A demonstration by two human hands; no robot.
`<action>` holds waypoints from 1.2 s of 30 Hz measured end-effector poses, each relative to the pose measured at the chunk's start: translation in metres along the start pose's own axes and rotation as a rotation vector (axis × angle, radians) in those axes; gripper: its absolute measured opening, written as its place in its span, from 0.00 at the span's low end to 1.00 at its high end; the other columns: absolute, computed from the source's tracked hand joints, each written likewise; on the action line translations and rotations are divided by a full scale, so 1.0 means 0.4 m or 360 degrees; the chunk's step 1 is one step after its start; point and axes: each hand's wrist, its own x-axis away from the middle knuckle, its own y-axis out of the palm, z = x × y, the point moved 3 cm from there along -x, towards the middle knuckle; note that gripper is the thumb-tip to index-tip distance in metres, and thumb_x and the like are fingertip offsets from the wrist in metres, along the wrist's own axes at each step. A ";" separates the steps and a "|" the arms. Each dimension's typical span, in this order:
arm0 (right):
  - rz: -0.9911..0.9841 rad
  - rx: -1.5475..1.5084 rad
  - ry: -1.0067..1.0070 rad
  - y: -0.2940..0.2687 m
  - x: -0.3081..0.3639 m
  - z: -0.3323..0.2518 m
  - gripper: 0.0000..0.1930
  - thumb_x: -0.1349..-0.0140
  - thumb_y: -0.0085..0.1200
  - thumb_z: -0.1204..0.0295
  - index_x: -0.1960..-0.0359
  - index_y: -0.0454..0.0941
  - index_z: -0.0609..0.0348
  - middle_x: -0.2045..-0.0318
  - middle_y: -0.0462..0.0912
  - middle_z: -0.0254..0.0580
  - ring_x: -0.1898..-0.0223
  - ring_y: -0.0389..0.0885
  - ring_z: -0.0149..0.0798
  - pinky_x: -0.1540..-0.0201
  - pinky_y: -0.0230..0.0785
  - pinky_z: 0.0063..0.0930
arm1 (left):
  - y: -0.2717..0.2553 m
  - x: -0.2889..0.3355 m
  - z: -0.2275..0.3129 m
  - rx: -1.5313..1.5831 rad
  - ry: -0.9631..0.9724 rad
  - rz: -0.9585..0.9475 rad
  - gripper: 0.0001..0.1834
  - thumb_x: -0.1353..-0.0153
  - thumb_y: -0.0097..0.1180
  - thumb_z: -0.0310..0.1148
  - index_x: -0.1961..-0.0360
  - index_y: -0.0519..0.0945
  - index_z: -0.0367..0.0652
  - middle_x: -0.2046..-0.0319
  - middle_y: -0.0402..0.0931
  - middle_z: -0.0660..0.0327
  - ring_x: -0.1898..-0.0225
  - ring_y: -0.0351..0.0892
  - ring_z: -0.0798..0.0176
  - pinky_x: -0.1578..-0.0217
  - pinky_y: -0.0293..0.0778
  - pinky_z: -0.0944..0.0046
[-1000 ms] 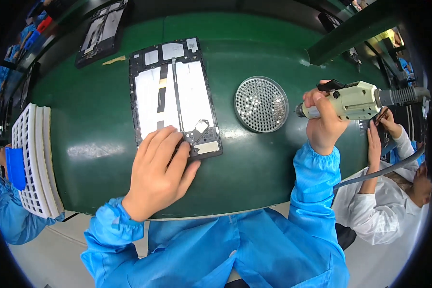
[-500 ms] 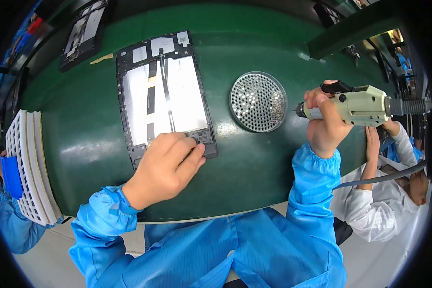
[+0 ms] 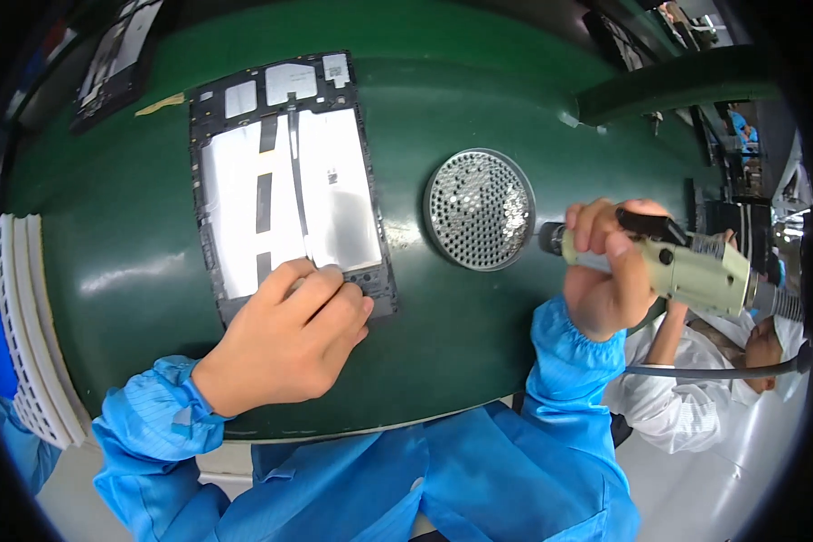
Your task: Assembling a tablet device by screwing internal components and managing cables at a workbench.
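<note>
An opened tablet [image 3: 338,226] with silvery battery panels and a black frame lies on the green work surface. Over its lower end is my left hand [image 3: 285,339], with curled fingers pressed together by the lower end of a dark ribbon cable [image 3: 298,181]. What those fingertips pinch, if anything, is hidden. My right hand [image 3: 610,271] grips a pale green electric screwdriver [image 3: 700,275], held sideways with its bit pointing left. That bit ends close to the right rim of a round screw tray [image 3: 479,210] full of holes; whether they touch I cannot tell.
White perforated trays [image 3: 32,334] stand at the left edge. Another opened tablet [image 3: 117,63] lies at the far left, near a yellowish strip [image 3: 161,105]. A green bar [image 3: 677,86] crosses the far right. A person in white [image 3: 677,393] sits beyond the cable [image 3: 714,371].
The whole view has shifted somewhat. My right hand has brought the screwdriver lower and nearer the screw tray, its rear end now tilted down. My left hand stays at the tablet's lower end.
</note>
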 end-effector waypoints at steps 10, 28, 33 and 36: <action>-0.0256 -0.0056 0.0245 0.119 0.035 0.043 0.18 0.46 0.53 0.84 0.54 0.65 0.63 0.75 0.76 0.47 0.73 0.75 0.39 0.62 0.73 0.40 | 0.037 -0.021 -0.040 0.0315 -0.0217 -0.0030 0.20 0.55 0.65 0.29 0.60 0.80 0.33 0.58 0.74 0.48 0.54 0.73 0.47 0.54 0.73 0.49; -0.0484 0.0117 0.0159 0.125 0.022 0.079 0.19 0.45 0.49 0.74 0.50 0.67 0.57 0.80 0.67 0.36 0.77 0.66 0.35 0.68 0.62 0.37 | 0.051 -0.022 -0.048 0.0287 -0.0160 -0.0010 0.13 0.50 0.62 0.27 0.61 0.82 0.36 0.60 0.77 0.48 0.57 0.76 0.49 0.58 0.78 0.53; -0.0561 0.0077 0.0166 0.132 0.019 0.080 0.18 0.45 0.48 0.74 0.51 0.68 0.58 0.79 0.67 0.36 0.77 0.66 0.35 0.68 0.62 0.37 | 0.053 -0.017 -0.052 0.0264 -0.0153 -0.0021 0.13 0.50 0.62 0.28 0.61 0.82 0.37 0.61 0.77 0.50 0.57 0.76 0.51 0.59 0.78 0.54; -0.0523 0.0095 0.0170 0.134 0.019 0.076 0.18 0.45 0.49 0.74 0.52 0.68 0.58 0.79 0.67 0.36 0.77 0.66 0.34 0.68 0.62 0.37 | 0.056 -0.015 -0.051 0.0266 -0.0144 -0.0001 0.14 0.51 0.61 0.28 0.61 0.82 0.38 0.61 0.77 0.50 0.57 0.76 0.51 0.59 0.77 0.54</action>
